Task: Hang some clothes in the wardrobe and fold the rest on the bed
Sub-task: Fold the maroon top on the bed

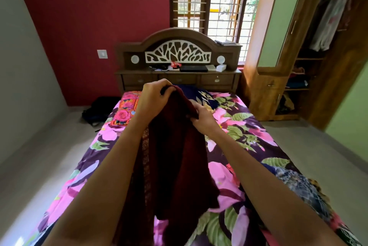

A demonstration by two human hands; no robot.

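Maroon garment [179, 158]: held up over the bed [251, 134], hanging down its middle.
Left grip [153, 97]: fingers curled round the garment's top edge.
Right grip [203, 120]: pinches that same edge, slightly lower.
Wardrobe [318, 50]: open, right of the bed's head end.
Dark patterned clothes [298, 184]: heaped on the bed's right edge.

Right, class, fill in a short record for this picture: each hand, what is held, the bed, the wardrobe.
left hand: grips the maroon garment by its upper edge
right hand: pinches the same edge, lower down
maroon garment: held up, hanging down over the bed
bed: floral sheet; blue patterned cloth near its right edge
wardrobe: open, pale clothes hanging inside
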